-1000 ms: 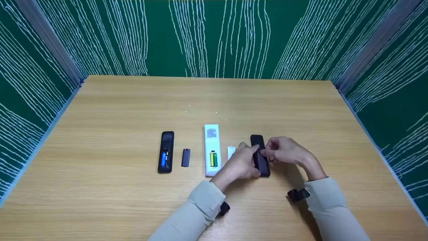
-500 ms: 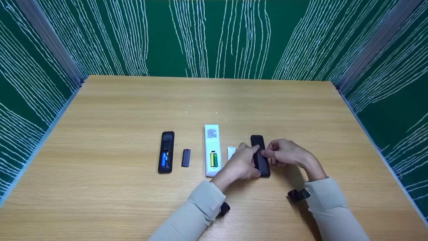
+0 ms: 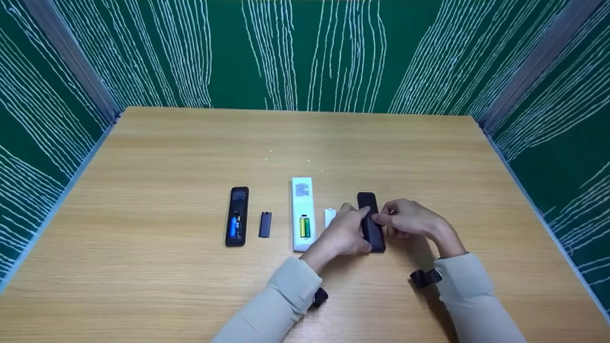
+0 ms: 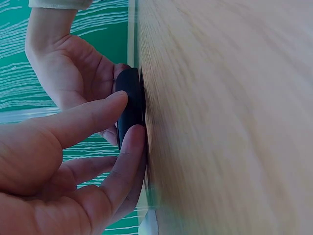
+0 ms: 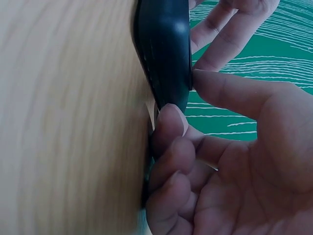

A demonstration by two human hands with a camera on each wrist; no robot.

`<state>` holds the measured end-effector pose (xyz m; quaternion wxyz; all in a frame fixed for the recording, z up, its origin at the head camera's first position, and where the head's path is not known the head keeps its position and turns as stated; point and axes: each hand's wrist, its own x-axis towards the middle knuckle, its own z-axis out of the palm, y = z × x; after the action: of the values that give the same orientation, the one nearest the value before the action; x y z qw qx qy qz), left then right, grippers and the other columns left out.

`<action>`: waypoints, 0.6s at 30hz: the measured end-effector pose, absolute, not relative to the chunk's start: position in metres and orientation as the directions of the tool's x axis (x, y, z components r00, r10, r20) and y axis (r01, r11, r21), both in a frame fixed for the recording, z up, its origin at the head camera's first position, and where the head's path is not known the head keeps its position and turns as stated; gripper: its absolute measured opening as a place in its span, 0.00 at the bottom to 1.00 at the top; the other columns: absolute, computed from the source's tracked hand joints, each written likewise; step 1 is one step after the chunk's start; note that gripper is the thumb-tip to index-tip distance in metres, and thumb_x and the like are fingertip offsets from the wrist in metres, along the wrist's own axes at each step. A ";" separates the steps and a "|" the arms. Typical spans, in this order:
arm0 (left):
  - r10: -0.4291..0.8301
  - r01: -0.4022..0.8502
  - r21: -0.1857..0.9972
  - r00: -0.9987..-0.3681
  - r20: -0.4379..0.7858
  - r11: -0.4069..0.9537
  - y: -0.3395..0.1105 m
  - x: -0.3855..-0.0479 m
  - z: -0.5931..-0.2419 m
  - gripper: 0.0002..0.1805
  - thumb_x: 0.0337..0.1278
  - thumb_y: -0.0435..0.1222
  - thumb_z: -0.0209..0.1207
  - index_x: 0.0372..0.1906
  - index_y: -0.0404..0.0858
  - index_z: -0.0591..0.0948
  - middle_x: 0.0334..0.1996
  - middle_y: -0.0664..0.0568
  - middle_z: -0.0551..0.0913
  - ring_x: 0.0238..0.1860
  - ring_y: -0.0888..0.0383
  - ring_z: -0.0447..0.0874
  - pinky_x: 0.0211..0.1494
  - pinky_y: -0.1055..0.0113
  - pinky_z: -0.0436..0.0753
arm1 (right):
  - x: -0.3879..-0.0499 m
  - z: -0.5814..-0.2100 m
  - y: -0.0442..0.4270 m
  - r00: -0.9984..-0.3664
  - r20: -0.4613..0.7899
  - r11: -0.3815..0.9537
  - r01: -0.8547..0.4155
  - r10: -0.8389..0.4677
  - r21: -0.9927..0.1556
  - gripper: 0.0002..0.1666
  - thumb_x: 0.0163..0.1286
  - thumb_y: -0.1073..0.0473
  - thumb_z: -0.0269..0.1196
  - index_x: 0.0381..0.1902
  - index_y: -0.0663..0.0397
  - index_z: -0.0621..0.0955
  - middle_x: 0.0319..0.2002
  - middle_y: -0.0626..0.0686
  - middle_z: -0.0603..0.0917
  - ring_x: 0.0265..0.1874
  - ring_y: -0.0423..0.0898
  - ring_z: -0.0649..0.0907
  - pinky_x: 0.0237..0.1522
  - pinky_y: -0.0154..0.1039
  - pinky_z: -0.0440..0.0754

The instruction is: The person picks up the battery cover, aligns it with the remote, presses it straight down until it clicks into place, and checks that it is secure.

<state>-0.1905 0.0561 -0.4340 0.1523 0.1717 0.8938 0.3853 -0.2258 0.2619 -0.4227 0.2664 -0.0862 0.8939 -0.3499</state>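
At the right of the row, a black remote control (image 3: 374,236) lies on the table with its upper face toward the head camera. My left hand (image 3: 344,231) holds its left side, thumb near the lower end and fingers higher up. On the other side, my right hand (image 3: 409,216) grips the remote's edge; in the right wrist view its thumb touches the upper face and its index finger the side of the black casing (image 5: 166,49). Both hands meet at the dark body (image 4: 129,110) in the left wrist view. A white battery cover (image 3: 329,216) is partly hidden by my left hand.
A white remote (image 3: 301,205) lies in the middle, its compartment holding a yellow and a green battery (image 3: 306,227). Further left are another black remote (image 3: 238,205) with a blue battery (image 3: 233,226) and a dark battery cover (image 3: 265,225). Small pale specks dot the table (image 3: 190,143).
My right hand's knuckles have lowered slightly, its thumb staying on the black remote. My left hand and the other objects show no visible change.
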 end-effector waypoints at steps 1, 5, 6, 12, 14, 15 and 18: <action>0.423 0.186 0.743 -0.895 -0.142 0.643 0.056 -0.190 -0.434 0.53 0.44 0.28 0.79 0.80 0.34 0.69 0.62 0.42 0.75 0.56 0.55 0.75 0.65 0.72 0.76 | -0.226 -0.423 0.262 -0.843 -0.416 0.741 0.032 -0.340 -0.671 0.21 0.79 0.45 0.62 0.37 0.58 0.79 0.23 0.49 0.82 0.21 0.42 0.78 0.26 0.36 0.77; 0.416 0.174 0.746 -0.897 -0.149 0.643 0.057 -0.190 -0.434 0.53 0.44 0.27 0.79 0.80 0.35 0.69 0.62 0.43 0.74 0.55 0.55 0.76 0.64 0.72 0.77 | -0.226 -0.422 0.262 -0.843 -0.416 0.742 0.030 -0.341 -0.669 0.21 0.79 0.45 0.62 0.38 0.58 0.79 0.24 0.49 0.82 0.22 0.43 0.78 0.27 0.37 0.79; 0.415 0.173 0.745 -0.897 -0.151 0.644 0.057 -0.190 -0.434 0.53 0.44 0.27 0.79 0.80 0.35 0.68 0.62 0.43 0.74 0.55 0.55 0.76 0.64 0.72 0.77 | -0.226 -0.422 0.262 -0.843 -0.416 0.743 0.030 -0.341 -0.669 0.21 0.79 0.44 0.62 0.38 0.58 0.79 0.24 0.49 0.82 0.22 0.43 0.78 0.27 0.37 0.79; 0.409 0.165 0.740 -0.898 -0.160 0.652 0.058 -0.190 -0.434 0.53 0.45 0.28 0.79 0.80 0.36 0.68 0.63 0.43 0.74 0.55 0.54 0.76 0.65 0.71 0.78 | -0.226 -0.422 0.262 -0.841 -0.419 0.736 0.038 -0.341 -0.675 0.21 0.79 0.45 0.62 0.38 0.58 0.79 0.24 0.49 0.82 0.21 0.43 0.78 0.27 0.37 0.78; 0.408 0.164 0.739 -0.899 -0.162 0.654 0.058 -0.189 -0.433 0.53 0.45 0.28 0.79 0.80 0.36 0.68 0.63 0.42 0.74 0.55 0.54 0.76 0.65 0.71 0.78 | -0.226 -0.422 0.262 -0.841 -0.420 0.737 0.038 -0.340 -0.675 0.21 0.79 0.45 0.62 0.39 0.58 0.79 0.24 0.49 0.82 0.21 0.43 0.78 0.27 0.37 0.78; 0.407 0.163 0.739 -0.899 -0.162 0.654 0.058 -0.189 -0.433 0.53 0.45 0.28 0.79 0.80 0.36 0.68 0.63 0.42 0.74 0.55 0.54 0.77 0.65 0.71 0.78 | -0.226 -0.422 0.262 -0.841 -0.420 0.737 0.040 -0.339 -0.675 0.21 0.79 0.45 0.62 0.39 0.58 0.79 0.24 0.49 0.82 0.21 0.42 0.78 0.27 0.37 0.78; 0.403 0.155 0.740 -0.900 -0.167 0.654 0.058 -0.189 -0.432 0.54 0.44 0.28 0.79 0.80 0.36 0.68 0.63 0.43 0.74 0.54 0.54 0.77 0.65 0.71 0.78 | -0.226 -0.422 0.262 -0.842 -0.424 0.737 0.047 -0.335 -0.675 0.21 0.79 0.45 0.62 0.39 0.58 0.79 0.24 0.49 0.82 0.21 0.42 0.78 0.27 0.37 0.78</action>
<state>-0.1887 0.0577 -0.4324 0.1606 0.1560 0.8952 0.3854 -0.2262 0.2622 -0.4224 0.2697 -0.0808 0.8919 -0.3539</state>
